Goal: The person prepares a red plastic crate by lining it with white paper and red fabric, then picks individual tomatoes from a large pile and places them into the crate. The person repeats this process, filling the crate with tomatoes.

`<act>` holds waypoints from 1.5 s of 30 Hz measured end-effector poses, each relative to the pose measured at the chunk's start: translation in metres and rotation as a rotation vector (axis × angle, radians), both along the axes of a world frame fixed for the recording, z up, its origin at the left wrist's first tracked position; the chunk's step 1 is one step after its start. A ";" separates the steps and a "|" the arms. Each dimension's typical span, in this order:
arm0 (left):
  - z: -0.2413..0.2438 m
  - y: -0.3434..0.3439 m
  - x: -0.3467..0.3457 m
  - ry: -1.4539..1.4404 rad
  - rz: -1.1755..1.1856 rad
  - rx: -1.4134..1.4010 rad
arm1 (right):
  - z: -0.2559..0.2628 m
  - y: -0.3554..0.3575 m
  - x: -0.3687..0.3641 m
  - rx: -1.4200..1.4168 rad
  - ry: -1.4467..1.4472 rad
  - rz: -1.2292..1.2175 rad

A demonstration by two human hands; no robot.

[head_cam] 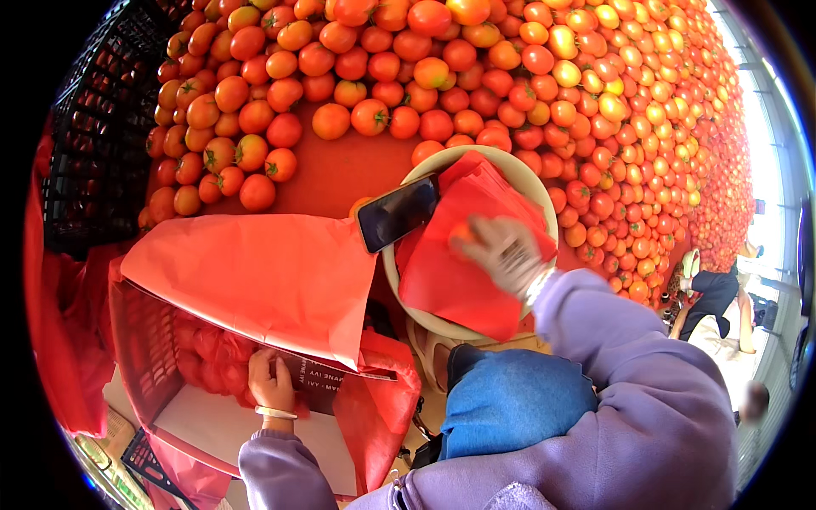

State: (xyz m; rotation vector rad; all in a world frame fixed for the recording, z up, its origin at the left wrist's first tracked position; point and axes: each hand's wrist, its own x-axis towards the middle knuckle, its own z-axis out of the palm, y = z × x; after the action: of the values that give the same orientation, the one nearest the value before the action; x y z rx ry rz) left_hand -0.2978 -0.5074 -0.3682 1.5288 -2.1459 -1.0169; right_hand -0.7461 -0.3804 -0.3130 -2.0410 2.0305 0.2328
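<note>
My right hand [503, 252], in a pale glove, is blurred over a stack of red sheets [446, 280]; something orange-red shows at its fingertips, too blurred to name. The sheets lie in a round cream basin [398, 280]. A smartphone with a dark screen [398, 213] rests at the basin's left rim. My left hand [271, 380], bare with a bangle at the wrist, is inside a red-lined crate [134, 357], at the edge of a dark printed panel. Crumpled red wrapped items [210, 363] lie beside it. A large red paper sheet [261, 274] covers the crate's far part.
A great mass of tomatoes [452, 102] spreads ahead and to the right on a red surface [350, 162]. A black plastic crate [83, 153] stands at the far left. At the right edge, another person [717, 312] is partly visible.
</note>
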 end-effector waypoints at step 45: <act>0.031 0.082 0.006 0.092 0.014 0.026 | -0.010 0.014 0.036 -0.067 -0.093 -0.113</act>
State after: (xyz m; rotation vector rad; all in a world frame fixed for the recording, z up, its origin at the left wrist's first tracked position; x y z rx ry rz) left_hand -0.2922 -0.4250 -0.3373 1.4775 -2.0644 -1.0928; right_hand -0.7097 -0.3669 -0.3227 -1.9284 2.1145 0.0474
